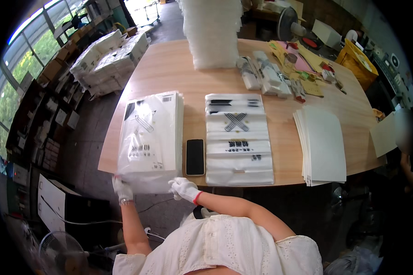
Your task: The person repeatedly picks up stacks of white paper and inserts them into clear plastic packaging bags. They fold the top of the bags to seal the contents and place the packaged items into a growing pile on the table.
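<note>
Gripping near edge of clear bag [144,181] in left hand [123,189] and, seemingly, right hand [185,189].
Lying over white stack [180,128] just beyond the grip, with phone [196,157] just beyond the right hand.

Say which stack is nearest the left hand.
The bagged paper stack left of the phone: the left hand touches its plastic; printed bags and white sheets lie farther right.
</note>
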A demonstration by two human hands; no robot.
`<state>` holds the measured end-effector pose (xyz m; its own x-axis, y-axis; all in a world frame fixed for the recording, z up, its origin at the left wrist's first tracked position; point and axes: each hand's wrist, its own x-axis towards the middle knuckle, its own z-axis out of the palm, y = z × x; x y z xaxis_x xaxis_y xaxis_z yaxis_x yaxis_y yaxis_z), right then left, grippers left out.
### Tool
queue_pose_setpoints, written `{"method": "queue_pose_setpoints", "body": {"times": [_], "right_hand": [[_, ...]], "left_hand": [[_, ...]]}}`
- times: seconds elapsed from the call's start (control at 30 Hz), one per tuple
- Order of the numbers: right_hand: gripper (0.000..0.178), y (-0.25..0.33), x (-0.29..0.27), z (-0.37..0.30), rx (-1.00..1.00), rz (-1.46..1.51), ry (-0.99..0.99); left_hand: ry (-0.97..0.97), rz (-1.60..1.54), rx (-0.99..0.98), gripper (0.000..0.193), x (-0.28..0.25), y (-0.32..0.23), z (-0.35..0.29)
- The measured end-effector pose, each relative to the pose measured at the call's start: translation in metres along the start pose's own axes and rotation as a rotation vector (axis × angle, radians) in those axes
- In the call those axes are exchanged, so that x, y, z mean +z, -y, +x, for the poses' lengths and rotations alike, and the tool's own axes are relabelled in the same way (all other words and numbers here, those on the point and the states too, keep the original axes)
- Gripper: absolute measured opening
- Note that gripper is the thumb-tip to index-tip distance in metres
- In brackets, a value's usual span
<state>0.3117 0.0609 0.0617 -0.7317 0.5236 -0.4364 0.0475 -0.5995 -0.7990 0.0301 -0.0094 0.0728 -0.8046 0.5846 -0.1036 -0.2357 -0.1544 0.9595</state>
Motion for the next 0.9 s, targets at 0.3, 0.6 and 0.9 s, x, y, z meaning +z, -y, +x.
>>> {"method": "queue_pose_setpoints", "body": {"times": [0.3, 0.6, 0.9], "right_hand": [[0.033, -0.032, -0.124, -0.138, -0.013, -0.081, -0.269], [0.029, -0.091, -0.188, -0.28, -0.088, 0.224, -0.858], [0.031, -0.096, -0.179, -0.294, -0.195, 0.171, -0.906]], "left_hand": [[0.679, 0.782, -0.231, 0.009, 0.085, 0.086, -0.191], [1.123, 1.333, 0.773, 0.036, 0.325, 0.129, -0.2], [1.568, 1.472, 0.443, 0.034, 0.295, 0.066, -0.246]]}}
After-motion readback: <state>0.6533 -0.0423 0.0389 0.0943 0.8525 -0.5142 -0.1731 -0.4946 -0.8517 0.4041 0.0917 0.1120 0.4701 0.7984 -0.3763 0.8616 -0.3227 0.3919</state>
